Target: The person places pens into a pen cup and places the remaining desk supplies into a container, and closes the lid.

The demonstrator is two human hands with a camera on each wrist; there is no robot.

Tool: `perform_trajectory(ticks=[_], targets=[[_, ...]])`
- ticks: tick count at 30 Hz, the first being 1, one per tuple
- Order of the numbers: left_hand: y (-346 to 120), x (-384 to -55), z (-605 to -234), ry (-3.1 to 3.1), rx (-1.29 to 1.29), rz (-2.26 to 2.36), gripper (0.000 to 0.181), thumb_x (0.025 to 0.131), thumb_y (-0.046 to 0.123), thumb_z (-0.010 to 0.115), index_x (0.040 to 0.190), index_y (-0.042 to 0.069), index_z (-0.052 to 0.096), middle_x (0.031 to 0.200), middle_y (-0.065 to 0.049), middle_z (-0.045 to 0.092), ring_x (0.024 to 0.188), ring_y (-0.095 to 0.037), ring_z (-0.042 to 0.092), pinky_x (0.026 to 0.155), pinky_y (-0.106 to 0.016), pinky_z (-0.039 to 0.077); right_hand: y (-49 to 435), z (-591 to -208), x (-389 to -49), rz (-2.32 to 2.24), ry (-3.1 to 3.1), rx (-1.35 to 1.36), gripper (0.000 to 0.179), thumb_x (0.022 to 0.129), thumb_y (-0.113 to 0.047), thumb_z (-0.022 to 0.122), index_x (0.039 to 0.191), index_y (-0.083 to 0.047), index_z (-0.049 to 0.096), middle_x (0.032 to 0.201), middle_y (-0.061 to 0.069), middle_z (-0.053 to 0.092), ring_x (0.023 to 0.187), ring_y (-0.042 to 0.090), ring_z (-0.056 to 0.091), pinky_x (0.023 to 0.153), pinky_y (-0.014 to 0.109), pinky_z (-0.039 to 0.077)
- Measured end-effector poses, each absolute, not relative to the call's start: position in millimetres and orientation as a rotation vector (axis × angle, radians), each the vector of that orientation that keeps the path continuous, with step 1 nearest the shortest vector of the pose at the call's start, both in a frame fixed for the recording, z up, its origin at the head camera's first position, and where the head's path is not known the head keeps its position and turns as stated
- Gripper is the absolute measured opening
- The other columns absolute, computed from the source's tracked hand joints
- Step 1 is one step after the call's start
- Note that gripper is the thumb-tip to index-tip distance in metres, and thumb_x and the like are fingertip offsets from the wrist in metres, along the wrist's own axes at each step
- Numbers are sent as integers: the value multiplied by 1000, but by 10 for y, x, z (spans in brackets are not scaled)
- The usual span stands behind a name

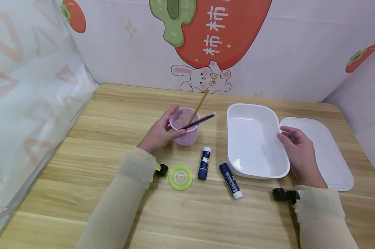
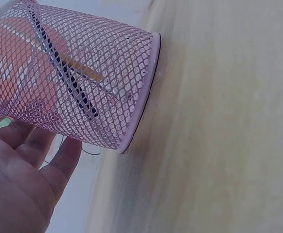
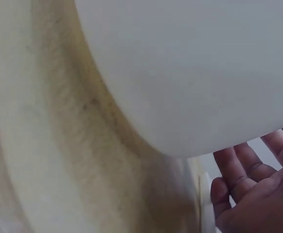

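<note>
My left hand [image 1: 157, 135] holds a pink mesh pen cup [image 1: 187, 140], its thumb at the near rim and its fingers round the left side. A wooden stick [image 1: 201, 104] and a dark pencil [image 1: 204, 119] lean out of the cup toward the right. In the left wrist view the cup's base rim meets the wooden table [image 2: 219, 121]. On the other side, my right hand [image 1: 301, 155] pinches the right rim of a white rectangular box [image 1: 245, 138], thumb over the edge and fingers outside. Nothing lies inside the box.
A white lid [image 1: 327, 152] lies flat at the right, partly under my right hand. Two dark blue glue sticks [image 1: 204, 164] [image 1: 230, 181] lie in front of and beside the box. A yellow-green tape roll [image 1: 180, 177] sits near my left sleeve. A printed cloth hangs behind the table.
</note>
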State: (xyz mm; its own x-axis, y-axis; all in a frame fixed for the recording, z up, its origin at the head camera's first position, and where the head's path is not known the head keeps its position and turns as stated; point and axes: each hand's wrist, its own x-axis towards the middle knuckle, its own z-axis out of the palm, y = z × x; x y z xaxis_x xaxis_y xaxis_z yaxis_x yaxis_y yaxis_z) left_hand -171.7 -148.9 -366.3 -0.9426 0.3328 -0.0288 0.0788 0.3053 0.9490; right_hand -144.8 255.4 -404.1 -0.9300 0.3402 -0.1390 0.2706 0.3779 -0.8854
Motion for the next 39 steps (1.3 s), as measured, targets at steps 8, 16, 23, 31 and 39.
perform_trajectory(ticks=[8,16,23,31,39], targets=[[-1487,-1721,-3648,2362,373,1678,88,81,26,74,149,21,18,149,-3,32,136,-24,29,109,-37,28,2575,-4061,-1445,1748,-2494,-576,54,85,-50,58,134,-29,47,130,5,47,106,13,53,71,15,51],[-1511,-1828,-3822,2360,369,1712,91,78,29,76,149,27,19,148,2,32,135,-22,30,109,-38,28,2564,-4076,-1458,1676,-2512,-572,54,85,-52,56,133,-29,48,130,5,48,108,15,51,73,13,50],[-1497,-1880,-3950,2513,366,1671,94,69,50,77,145,34,26,145,2,36,130,-22,39,108,-44,29,2557,-4076,-1449,1644,-2509,-567,50,88,-46,56,133,-26,49,127,3,50,104,11,51,72,12,50],[-1492,-1789,-3785,2531,378,1672,89,74,38,77,146,22,28,144,-5,38,132,-25,36,108,-42,29,2547,-4084,-1461,1621,-2494,-527,48,89,-44,56,133,-25,50,124,1,51,100,10,52,71,12,50],[-1439,-1621,-3492,2598,429,1694,78,80,20,74,144,6,31,147,-7,35,135,-22,30,110,-37,26,2557,-4107,-1455,1617,-2502,-522,48,89,-44,56,133,-25,50,122,1,51,97,10,52,70,12,51]])
